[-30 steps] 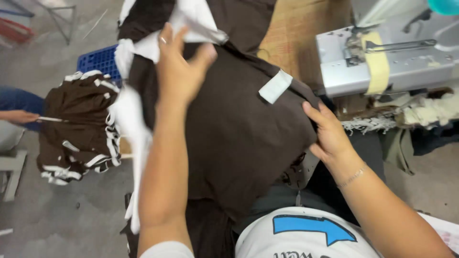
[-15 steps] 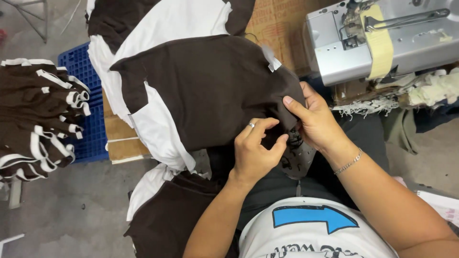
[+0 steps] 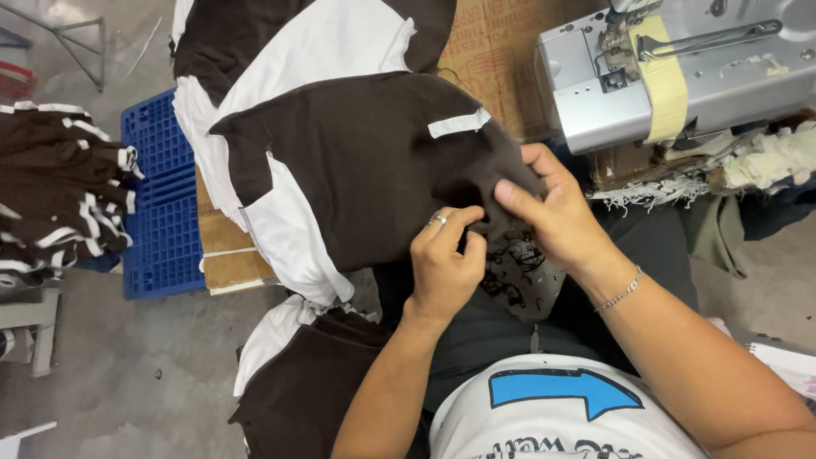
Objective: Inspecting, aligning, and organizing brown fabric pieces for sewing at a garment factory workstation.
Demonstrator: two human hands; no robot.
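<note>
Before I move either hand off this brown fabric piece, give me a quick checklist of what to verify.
1. Left hand pinching the dark brown fabric piece at its near edge: ok.
2. Right hand gripping the same edge beside it: ok.
3. White label strip lying flat on the piece: ok.
4. Piece resting on the brown and white garment stack: ok.
5. Hands apart from the sewing machine: ok.
6. Seam under the fingers: cannot tell, hidden.

Brown garment [image 3: 365,161]: soft matt knit cloth
White panel [image 3: 331,42]: smooth matt cloth
Sewing machine [image 3: 680,76]: grey painted metal, dull sheen
Crate [image 3: 161,204]: blue ribbed plastic
Bracelet [image 3: 619,293]: shiny metal chain
</note>
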